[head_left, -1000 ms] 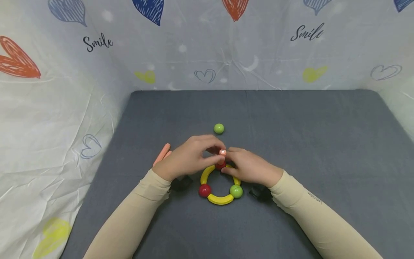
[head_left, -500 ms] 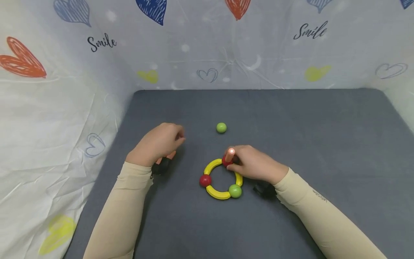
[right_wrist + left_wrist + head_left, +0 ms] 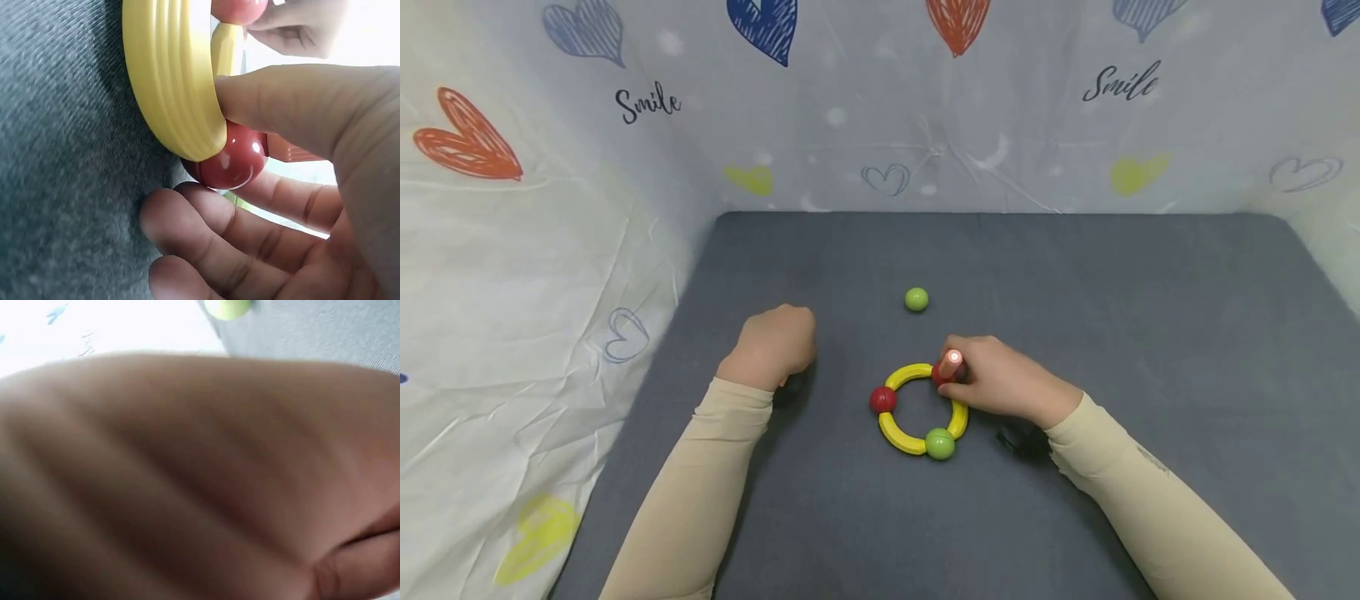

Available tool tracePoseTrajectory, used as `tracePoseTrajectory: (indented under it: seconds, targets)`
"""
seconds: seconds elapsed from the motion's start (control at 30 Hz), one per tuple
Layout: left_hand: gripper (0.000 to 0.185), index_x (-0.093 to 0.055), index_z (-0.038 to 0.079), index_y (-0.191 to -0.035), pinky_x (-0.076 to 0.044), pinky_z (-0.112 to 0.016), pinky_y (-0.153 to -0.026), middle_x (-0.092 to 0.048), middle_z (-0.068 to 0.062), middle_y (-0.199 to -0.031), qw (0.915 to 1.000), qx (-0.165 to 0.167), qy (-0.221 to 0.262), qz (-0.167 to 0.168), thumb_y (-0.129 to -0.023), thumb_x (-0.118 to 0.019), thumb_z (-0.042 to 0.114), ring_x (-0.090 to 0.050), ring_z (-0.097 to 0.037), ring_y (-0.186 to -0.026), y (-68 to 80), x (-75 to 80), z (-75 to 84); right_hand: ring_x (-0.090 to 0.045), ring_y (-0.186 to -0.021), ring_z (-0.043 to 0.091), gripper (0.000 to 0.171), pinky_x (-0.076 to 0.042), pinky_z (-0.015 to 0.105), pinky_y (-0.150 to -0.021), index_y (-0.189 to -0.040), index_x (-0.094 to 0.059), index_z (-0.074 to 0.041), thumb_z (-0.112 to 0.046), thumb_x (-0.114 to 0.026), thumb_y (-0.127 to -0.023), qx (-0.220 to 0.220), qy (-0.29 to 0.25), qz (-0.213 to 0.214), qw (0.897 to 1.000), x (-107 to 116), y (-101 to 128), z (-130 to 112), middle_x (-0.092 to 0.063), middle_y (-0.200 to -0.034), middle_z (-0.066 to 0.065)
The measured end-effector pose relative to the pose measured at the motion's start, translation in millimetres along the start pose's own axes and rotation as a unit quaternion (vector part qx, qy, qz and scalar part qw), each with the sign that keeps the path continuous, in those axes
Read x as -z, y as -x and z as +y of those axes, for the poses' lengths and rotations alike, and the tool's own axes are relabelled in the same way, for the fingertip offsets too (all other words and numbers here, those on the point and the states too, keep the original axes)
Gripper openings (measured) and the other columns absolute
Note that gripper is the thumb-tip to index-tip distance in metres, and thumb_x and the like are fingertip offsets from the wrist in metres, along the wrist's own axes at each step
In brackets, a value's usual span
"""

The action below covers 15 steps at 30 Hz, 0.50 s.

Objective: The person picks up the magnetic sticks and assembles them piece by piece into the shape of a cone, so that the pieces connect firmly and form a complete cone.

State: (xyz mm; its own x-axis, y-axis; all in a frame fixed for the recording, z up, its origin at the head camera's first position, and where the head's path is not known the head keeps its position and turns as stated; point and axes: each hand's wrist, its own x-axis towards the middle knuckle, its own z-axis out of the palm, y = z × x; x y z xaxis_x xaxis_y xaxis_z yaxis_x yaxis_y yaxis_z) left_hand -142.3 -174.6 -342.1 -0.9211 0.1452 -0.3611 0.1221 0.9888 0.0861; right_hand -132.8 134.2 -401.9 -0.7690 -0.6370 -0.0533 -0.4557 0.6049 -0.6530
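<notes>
Gripping the red ball [image 3: 942, 374] and the orange stick [image 3: 952, 362] standing on it, right hand [image 3: 1000, 385] curled round both at the far-right joint of the yellow ring [image 3: 917, 409]. Seen in the right wrist view with thumb laid along the yellow arc [image 3: 172, 81] and the other fingers [image 3: 206, 231] cupped beneath the red ball [image 3: 230, 164]. Left hand [image 3: 772, 343] withdrawn from the ring since a second ago, when both hands met over the stick; now lying well apart to the left on the grey table [image 3: 1075, 275], fingers curled under. Anything held inside it: cannot tell, left wrist view being filled by blurred skin. Orange piece formerly visible by the left hand now hidden beneath it. Ring also shifted slightly, turned so that the green ball [image 3: 939, 443] sits nearest and the second red ball [image 3: 882, 399] at left.

Judged: stick now seated and steadied one-handed, the left hand freed for another piece.

Stick long axis roughly upright, leaning a little right, lit end pointing up toward the head camera. Ring lying flat at table centre. Loose green ball [image 3: 916, 298] apart, beyond the ring.
</notes>
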Motion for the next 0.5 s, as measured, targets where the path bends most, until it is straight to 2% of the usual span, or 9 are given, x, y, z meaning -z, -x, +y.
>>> tracePoseTrajectory:
  seconds: [0.17, 0.27, 0.4, 0.5]
  targets:
    - [0.030, -0.070, 0.005, -0.079, -0.056, -0.045, -0.060, -0.072, -0.017, -0.088, 0.9998, -0.007, -0.012, 0.015, -0.094, -0.048, -0.007, -0.065, -0.025, -0.066, -3.2, -8.6, 4.8, -0.060, -0.074, 0.010, 0.023, -0.053, 0.029, -0.070, -0.090, -0.061, -0.017, -0.014, -0.084, -0.089, -0.018, -0.005, 0.002, 1.000, 0.6, 4.2, 2.7, -0.065, -0.082, -0.008]
    - [0.030, -0.071, 0.004, -0.083, -0.055, -0.044, -0.063, -0.072, -0.017, -0.093, 0.9996, -0.021, -0.013, 0.013, -0.095, -0.047, -0.009, -0.062, -0.023, -0.071, -4.9, -11.7, 9.3, -0.060, -0.074, 0.009, 0.023, -0.053, 0.029, -0.071, -0.088, -0.060, -0.016, -0.014, -0.083, -0.089, -0.026, -0.006, 0.012, 1.000, 1.3, 8.2, 3.0, -0.066, -0.081, -0.010]
    - [0.030, -0.069, 0.005, -0.074, -0.052, -0.037, -0.051, -0.070, -0.013, -0.076, 0.9989, -0.043, 0.011, -0.018, -0.094, -0.050, -0.007, -0.062, -0.021, -0.053, -6.6, -14.2, 17.3, -0.057, -0.067, 0.009, 0.024, -0.051, 0.028, -0.065, -0.087, -0.059, -0.014, -0.016, -0.083, -0.088, -0.035, 0.003, 0.021, 0.999, 1.4, 13.0, 2.0, -0.064, -0.076, -0.008]
    - [0.031, -0.062, 0.010, -0.065, -0.046, -0.031, -0.043, -0.060, -0.006, -0.061, 0.9958, -0.085, 0.026, -0.023, -0.092, -0.055, -0.001, -0.057, -0.019, -0.038, -8.6, -17.4, 23.6, -0.052, -0.060, 0.010, 0.028, -0.046, 0.028, -0.058, -0.086, -0.056, -0.013, -0.018, -0.083, -0.088, -0.045, 0.010, 0.020, 0.999, 1.2, 15.4, 0.5, -0.058, -0.070, -0.005]
